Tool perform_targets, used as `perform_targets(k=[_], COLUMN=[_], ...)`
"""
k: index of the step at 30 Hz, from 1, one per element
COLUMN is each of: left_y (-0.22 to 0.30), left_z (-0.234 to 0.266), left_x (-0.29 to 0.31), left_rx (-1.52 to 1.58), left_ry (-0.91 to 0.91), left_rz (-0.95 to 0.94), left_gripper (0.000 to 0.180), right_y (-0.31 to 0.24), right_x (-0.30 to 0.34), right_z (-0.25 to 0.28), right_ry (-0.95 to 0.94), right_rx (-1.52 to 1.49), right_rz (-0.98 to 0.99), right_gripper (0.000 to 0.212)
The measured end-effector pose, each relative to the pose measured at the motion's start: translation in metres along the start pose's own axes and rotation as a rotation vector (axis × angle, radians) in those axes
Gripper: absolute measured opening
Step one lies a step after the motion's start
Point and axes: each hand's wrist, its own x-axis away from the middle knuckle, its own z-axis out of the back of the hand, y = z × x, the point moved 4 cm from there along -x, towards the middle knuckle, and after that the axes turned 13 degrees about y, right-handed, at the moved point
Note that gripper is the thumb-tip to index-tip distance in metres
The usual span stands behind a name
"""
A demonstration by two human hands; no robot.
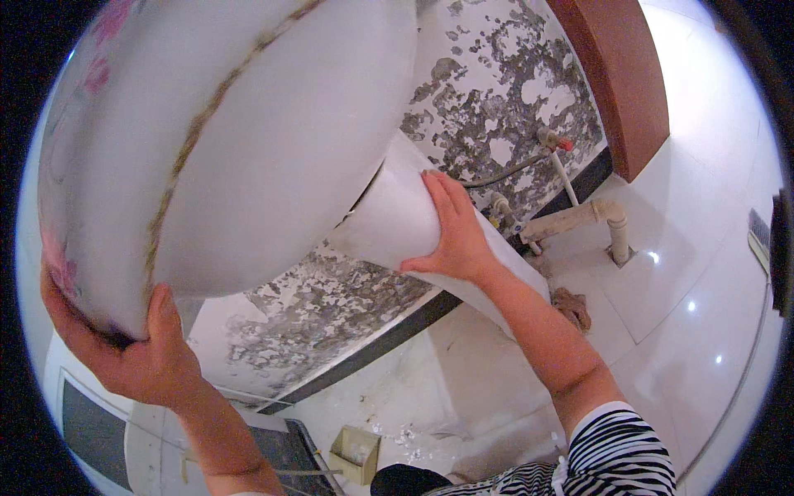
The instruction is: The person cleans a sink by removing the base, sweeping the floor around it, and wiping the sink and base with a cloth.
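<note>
A large white ceramic washbasin (273, 157) fills the upper left, tilted, with a brown stained line along its side and pink flower prints near its left edge. My left hand (136, 360) grips its lower left rim, thumb on the near side and fingers round the outer edge. Against the basin's right side stands a white pedestal (389, 223), with a dark narrow gap showing between the two. My right hand (455, 236) is wrapped round the pedestal's upper part, fingers over the top side and thumb below. The pedestal's lower end is partly hidden behind my right forearm.
Behind is a wall (504, 91) with peeling, mottled paint. A red-handled valve (562, 144) with a hose and a beige drain pipe (571, 221) sit beside it. A brown cloth (571, 307) lies on the tiled floor. Below are a beige dustpan (356, 455) and scattered white debris.
</note>
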Motion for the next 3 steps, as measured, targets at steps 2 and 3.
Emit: perform_targets(k=[2,3], left_y=[0.0013,0.0023], left_z=[-0.0002,-0.0022], left_x=[-0.0016,-0.0010], left_rx=[0.041,0.062], left_ry=[-0.004,-0.003], left_rz=[-0.002,0.002], left_gripper=[0.078,0.079], right_y=[0.0070,0.0116], right_x=[-0.0087,-0.0121], right_z=[-0.0018,-0.0033], right_ry=[-0.080,-0.122], right_rx=[-0.025,-0.023], right_rz=[0.040,0.060], right_gripper=[0.115,0.117])
